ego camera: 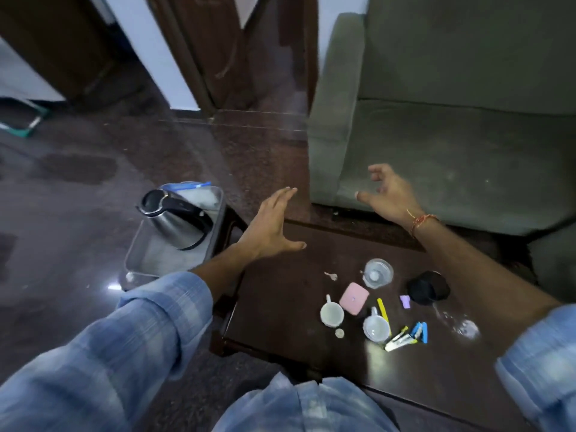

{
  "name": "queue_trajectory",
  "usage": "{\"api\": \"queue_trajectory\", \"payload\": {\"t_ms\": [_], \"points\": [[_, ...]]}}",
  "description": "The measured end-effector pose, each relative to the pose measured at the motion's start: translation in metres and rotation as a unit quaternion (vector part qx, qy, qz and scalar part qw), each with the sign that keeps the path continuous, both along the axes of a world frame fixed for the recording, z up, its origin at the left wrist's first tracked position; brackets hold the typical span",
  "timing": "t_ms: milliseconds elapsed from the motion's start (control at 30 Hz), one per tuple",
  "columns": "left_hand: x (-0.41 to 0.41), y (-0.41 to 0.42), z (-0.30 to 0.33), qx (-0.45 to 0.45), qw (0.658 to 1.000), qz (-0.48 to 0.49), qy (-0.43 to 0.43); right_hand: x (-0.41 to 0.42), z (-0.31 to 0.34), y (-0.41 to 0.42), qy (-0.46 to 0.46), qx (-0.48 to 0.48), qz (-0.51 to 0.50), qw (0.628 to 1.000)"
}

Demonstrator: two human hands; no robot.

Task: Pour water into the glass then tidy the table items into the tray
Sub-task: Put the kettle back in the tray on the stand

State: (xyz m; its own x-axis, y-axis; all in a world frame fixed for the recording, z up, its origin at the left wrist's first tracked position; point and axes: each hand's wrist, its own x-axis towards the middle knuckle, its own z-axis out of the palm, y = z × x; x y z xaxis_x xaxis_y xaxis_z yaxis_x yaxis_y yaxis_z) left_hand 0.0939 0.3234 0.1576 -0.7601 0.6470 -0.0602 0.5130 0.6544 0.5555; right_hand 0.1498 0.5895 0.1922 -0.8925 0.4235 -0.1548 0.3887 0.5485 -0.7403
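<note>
A steel kettle [174, 218] with a black handle stands in a metal tray [141, 260] left of the dark wooden table [280, 294]. On the table stand a clear glass [378, 273], two white cups [331, 313] [376, 328], a pink case [353, 298], a black round object [428, 287], a purple piece [405, 301], pens and clips [405, 333], and a second clear glass [458, 322] lying on its side. My left hand [271, 227] hovers with straight fingers above the table's left edge, holding nothing. My right hand [389, 191] is raised with spread fingers over the table's far edge, empty.
A green sofa [452, 120] stands right behind the table. Dark polished floor lies to the left, with wooden door frames [199, 57] at the back. A small key [331, 275] and a coin [339, 333] lie on the table.
</note>
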Motion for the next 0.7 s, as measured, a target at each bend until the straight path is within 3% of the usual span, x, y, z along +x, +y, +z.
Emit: {"api": "queue_trajectory", "payload": {"t_ms": [333, 700], "points": [[-0.081, -0.181, 0.002, 0.018, 0.985, 0.171, 0.023, -0.151, -0.004, -0.181, 0.016, -0.003, 0.182, 0.983], [-0.204, -0.327, -0.013, 0.013, 0.985, 0.173, 0.001, -0.281, -0.033, -0.346, -0.04, 0.08, 0.248, 0.965]]}}
